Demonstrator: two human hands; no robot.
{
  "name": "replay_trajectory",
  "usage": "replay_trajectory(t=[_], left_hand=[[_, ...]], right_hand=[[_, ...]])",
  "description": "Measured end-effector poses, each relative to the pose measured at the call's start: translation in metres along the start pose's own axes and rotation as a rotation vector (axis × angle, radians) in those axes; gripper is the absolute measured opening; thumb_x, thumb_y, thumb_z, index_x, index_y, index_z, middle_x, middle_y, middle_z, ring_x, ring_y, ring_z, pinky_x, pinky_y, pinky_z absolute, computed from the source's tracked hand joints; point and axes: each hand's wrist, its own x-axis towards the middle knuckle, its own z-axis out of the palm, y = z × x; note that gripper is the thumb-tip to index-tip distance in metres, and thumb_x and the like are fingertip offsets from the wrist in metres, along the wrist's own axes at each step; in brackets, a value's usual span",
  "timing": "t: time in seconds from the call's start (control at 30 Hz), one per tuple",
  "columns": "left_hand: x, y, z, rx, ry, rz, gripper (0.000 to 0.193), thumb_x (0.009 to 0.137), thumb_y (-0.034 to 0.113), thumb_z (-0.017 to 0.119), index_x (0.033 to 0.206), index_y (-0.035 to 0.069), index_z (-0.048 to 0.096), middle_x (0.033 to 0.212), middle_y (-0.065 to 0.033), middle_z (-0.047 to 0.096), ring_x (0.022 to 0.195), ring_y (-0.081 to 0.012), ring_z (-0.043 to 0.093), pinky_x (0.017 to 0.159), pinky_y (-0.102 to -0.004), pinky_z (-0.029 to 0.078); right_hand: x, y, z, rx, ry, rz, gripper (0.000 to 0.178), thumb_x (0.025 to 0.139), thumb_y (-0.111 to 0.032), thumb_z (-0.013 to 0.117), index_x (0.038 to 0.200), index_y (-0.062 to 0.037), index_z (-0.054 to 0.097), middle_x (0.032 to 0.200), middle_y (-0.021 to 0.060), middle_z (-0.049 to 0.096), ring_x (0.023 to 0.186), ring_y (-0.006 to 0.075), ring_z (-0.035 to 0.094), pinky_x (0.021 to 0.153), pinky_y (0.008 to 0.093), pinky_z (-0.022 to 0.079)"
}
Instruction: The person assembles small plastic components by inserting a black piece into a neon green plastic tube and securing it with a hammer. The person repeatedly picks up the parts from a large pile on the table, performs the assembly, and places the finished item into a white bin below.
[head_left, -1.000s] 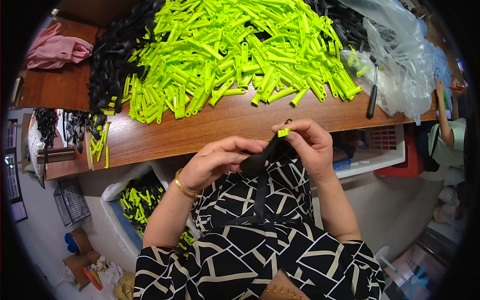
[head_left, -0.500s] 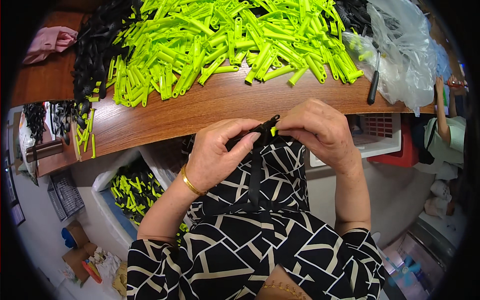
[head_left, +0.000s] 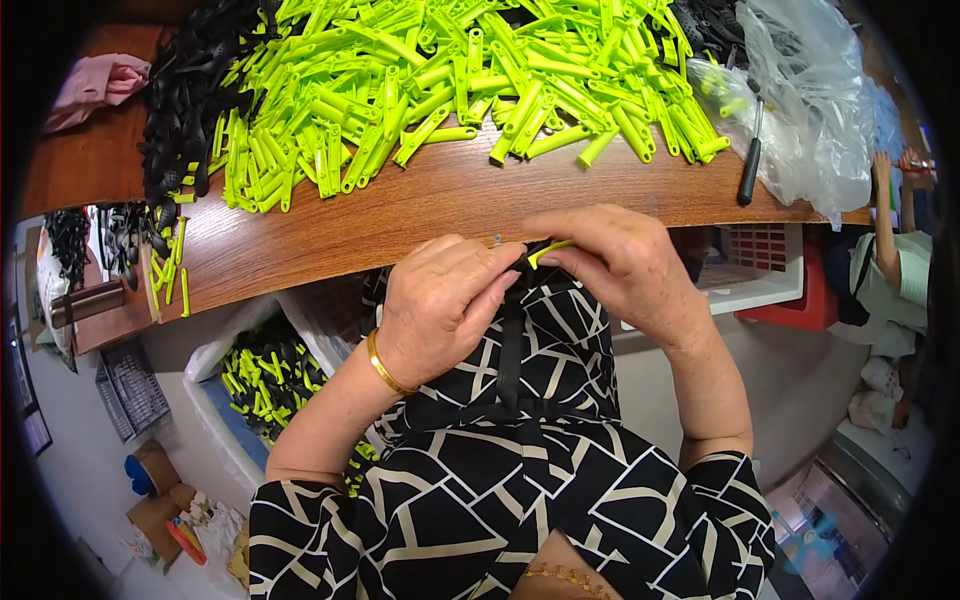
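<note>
Both hands meet over my lap, just off the near edge of the wooden table (head_left: pixel 400 225). My left hand (head_left: pixel 440 300) is closed, thumb against fingers, on a small black plastic part (head_left: pixel 523 264) that it mostly covers. In a pinch, my right hand (head_left: pixel 625 265) holds a thin lime-green plastic piece (head_left: pixel 548 251), its near end against or close to the black part. Whether the two pieces touch is hard to make out. Beyond my hands lies a large heap of lime-green plastic handles (head_left: pixel 450 80) on the table.
Black plastic parts (head_left: pixel 190 110) are piled at the far left. A dark-handled tool (head_left: pixel 750 165) lies by a clear plastic bag (head_left: pixel 815 110) at right. Below the table, a lined bin (head_left: pixel 215 400) holds black-and-green pieces; a white crate (head_left: pixel 765 290) stands right. Another person's arm (head_left: pixel 883 205) shows far right.
My right hand has turned and shifted slightly, and more of the green piece now shows. The black part, earlier sticking out between my hands, is now mostly hidden by my left fingers.
</note>
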Motion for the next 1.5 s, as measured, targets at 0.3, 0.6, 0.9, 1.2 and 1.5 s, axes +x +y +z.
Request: replay_trajectory(t=[0.3, 0.6, 0.9, 1.2, 1.5], left_hand=[[-0.035, -0.035, 0.005, -1.452, -0.622, -0.778, 0.034, 0.109, 0.023, 0.054, 0.128, -0.004, 0.060, 0.108, -0.0157, 0.074, 0.076, -0.0142, 0.072, 0.076, -0.0258, 0.057], [-0.028, -0.013, 0.054, -1.295, 0.078, -0.961, 0.031, 0.106, 0.024, 0.059, 0.126, 0.000, 0.064, 0.109, -0.0149, 0.075, 0.080, -0.0147, 0.074, 0.069, -0.0240, 0.059], [-0.025, -0.006, 0.066, -1.300, 0.152, -0.926, 0.032, 0.106, 0.021, 0.058, 0.132, 0.001, 0.062, 0.113, -0.0154, 0.074, 0.083, -0.0190, 0.076, 0.069, -0.0248, 0.060], [-0.022, -0.005, 0.063, -1.290, 0.148, -0.952, 0.032, 0.106, 0.021, 0.059, 0.130, 0.001, 0.063, 0.114, -0.0162, 0.074, 0.082, -0.0196, 0.076, 0.069, -0.0257, 0.061], [-0.021, -0.007, 0.060, -1.308, 0.119, -0.963, 0.032, 0.106, 0.020, 0.059, 0.130, 0.000, 0.063, 0.114, -0.0162, 0.074, 0.083, -0.0193, 0.076, 0.069, -0.0255, 0.061]], right_hand=[[-0.016, 0.012, 0.018, -0.218, -0.020, -0.481, 0.018, 0.080, -0.023, 0.072, 0.097, -0.0203, 0.077, 0.100, -0.0047, 0.070, 0.098, 0.0156, 0.065, 0.088, 0.0360, 0.048], [0.001, 0.037, 0.027, -0.389, -0.066, -0.376, 0.029, 0.079, -0.023, 0.069, 0.107, -0.0213, 0.077, 0.098, -0.0044, 0.068, 0.094, 0.0167, 0.063, 0.087, 0.0367, 0.046], [0.040, 0.079, -0.041, -0.474, 0.177, -0.130, 0.014, 0.085, -0.013, 0.076, 0.099, -0.0127, 0.075, 0.092, 0.0044, 0.072, 0.090, 0.0250, 0.065, 0.081, 0.0408, 0.047], [0.075, 0.095, -0.020, -0.680, 0.083, -0.120, 0.013, 0.080, -0.016, 0.077, 0.090, -0.0080, 0.074, 0.083, 0.0076, 0.070, 0.083, 0.0289, 0.066, 0.080, 0.0420, 0.051], [0.060, 0.088, -0.038, 0.734, 0.053, 0.548, 0.047, 0.091, -0.009, 0.075, 0.135, -0.0075, 0.059, 0.096, 0.0020, 0.067, 0.083, 0.0092, 0.065, 0.076, 0.0234, 0.052]])
